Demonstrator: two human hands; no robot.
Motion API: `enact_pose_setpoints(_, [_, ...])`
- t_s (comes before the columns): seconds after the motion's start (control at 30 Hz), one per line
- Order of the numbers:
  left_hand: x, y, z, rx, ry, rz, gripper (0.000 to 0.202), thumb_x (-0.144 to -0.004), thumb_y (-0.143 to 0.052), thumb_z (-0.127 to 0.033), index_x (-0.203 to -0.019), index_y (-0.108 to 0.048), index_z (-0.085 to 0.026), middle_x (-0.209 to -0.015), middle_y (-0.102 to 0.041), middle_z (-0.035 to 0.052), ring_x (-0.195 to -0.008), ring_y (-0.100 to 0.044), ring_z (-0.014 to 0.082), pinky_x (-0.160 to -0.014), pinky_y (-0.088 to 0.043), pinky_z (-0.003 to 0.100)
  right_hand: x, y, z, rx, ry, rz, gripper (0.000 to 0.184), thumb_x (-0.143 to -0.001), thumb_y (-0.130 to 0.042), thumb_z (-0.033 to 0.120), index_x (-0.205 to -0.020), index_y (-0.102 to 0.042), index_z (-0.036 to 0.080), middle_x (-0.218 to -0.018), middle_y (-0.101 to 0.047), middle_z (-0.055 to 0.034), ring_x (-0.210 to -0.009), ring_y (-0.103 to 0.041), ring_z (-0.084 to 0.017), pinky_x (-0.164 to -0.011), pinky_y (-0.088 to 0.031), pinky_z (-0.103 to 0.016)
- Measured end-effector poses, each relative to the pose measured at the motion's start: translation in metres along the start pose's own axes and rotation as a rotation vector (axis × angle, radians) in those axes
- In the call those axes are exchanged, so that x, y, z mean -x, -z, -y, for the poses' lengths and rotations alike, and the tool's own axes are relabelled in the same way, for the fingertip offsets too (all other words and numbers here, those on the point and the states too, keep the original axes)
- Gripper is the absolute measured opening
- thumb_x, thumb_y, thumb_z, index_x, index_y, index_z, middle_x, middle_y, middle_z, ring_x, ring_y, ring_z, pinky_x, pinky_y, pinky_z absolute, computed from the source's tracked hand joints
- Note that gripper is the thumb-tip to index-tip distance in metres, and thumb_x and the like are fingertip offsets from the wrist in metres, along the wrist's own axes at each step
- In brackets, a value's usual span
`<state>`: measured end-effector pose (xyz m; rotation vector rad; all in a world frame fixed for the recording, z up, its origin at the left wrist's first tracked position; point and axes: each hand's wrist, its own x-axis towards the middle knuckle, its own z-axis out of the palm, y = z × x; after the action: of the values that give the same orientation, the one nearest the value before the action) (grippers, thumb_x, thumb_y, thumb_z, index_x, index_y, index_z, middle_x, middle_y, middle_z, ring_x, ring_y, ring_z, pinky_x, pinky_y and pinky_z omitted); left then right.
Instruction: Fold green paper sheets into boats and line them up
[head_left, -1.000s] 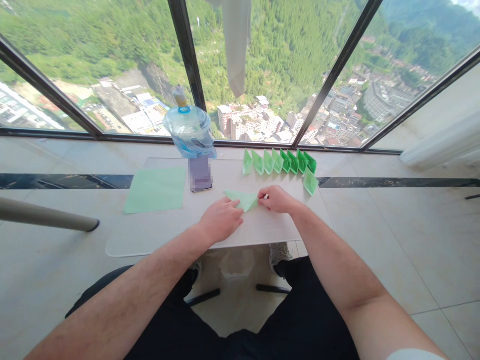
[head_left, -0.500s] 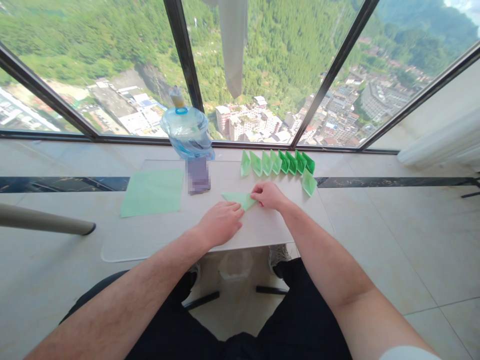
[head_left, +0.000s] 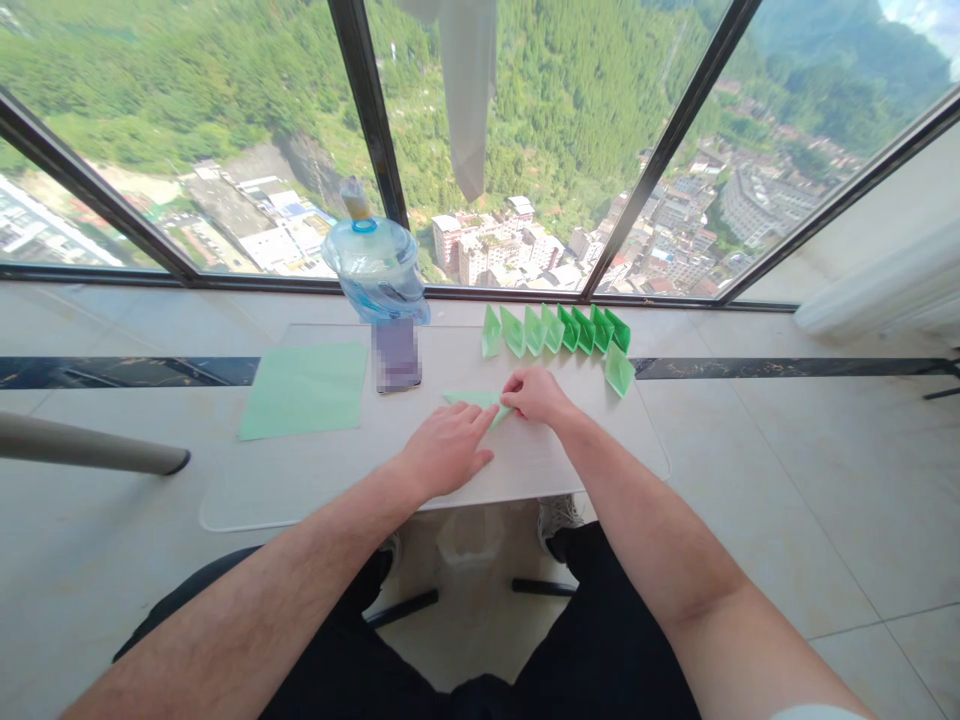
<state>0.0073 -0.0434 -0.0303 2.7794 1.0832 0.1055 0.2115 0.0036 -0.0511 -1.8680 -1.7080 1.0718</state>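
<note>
A light green folded paper triangle (head_left: 469, 399) lies flat on the small white table (head_left: 315, 480). My left hand (head_left: 446, 450) rests on its near part, fingers stretched out and pressing the paper down. My right hand (head_left: 536, 393) is curled at the triangle's right tip, its fingertips pinched against the fold. Behind my right hand a row of several folded green paper pieces (head_left: 559, 328) stands along the table's far edge, with one more folded piece (head_left: 619, 368) set apart at the right end.
A flat stack of light green paper sheets (head_left: 306, 388) lies at the table's left. A phone (head_left: 397, 354) lies near the middle, below a large blue water jug (head_left: 373, 262) by the window. A grey bar (head_left: 90, 447) juts in from the left. My shoes (head_left: 556, 517) show under the table.
My right hand slid left along the triangle's right edge, and my left hand's fingers stretched further over the paper. More of the triangle is covered now.
</note>
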Motion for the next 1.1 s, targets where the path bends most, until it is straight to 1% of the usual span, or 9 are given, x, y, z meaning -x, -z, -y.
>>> enact_pose_setpoints(0.07, [-0.0009,-0.0024,-0.0001,-0.002,-0.003,-0.001,0.059,-0.089,-0.062,-0.037,-0.14,-0.049,-0.013,-0.112,-0.066,0.0126,-0.107,-0.059,0.0283,-0.09,-0.045,0.04,-0.0001,0.0004,0.0006,0.019,0.029,0.0,0.007,-0.072,-0.066,0.016,-0.076,-0.071,0.017,-0.061,-0.066,0.0012,-0.051,-0.06,-0.011,-0.055,-0.045,-0.021])
enact_pose_setpoints(0.3, [-0.0025,-0.0044,-0.0008,-0.016,0.004,0.003,0.05,-0.088,-0.062,-0.038,-0.133,-0.055,-0.016,-0.112,-0.064,0.0122,-0.107,-0.057,0.0287,-0.09,-0.045,0.04,-0.001,0.0001,0.0003,0.09,0.095,-0.035,0.006,-0.07,-0.067,0.016,-0.073,-0.072,0.017,-0.068,-0.069,0.0004,-0.062,-0.061,-0.011,-0.061,-0.045,-0.021])
enact_pose_setpoints(0.8, [-0.0029,-0.0036,-0.0025,-0.002,0.042,0.035,0.052,-0.087,-0.061,-0.039,-0.133,-0.053,-0.016,-0.115,-0.061,0.0126,-0.111,-0.054,0.0305,-0.092,-0.043,0.042,-0.0013,-0.0003,0.0022,0.162,0.089,-0.041,0.007,-0.07,-0.068,0.016,-0.074,-0.074,0.018,-0.07,-0.071,-0.0004,-0.067,-0.062,-0.013,-0.058,-0.041,-0.021])
enact_pose_setpoints(1.1, [-0.0041,-0.0008,-0.0044,-0.004,0.06,0.055,0.051,-0.088,-0.059,-0.04,-0.133,-0.053,-0.016,-0.117,-0.061,0.0125,-0.113,-0.053,0.0311,-0.092,-0.041,0.043,0.0016,0.0006,0.0054,0.202,0.072,-0.049,0.009,-0.07,-0.067,0.017,-0.075,-0.075,0.019,-0.073,-0.073,-0.001,-0.07,-0.063,-0.013,-0.06,-0.042,-0.021])
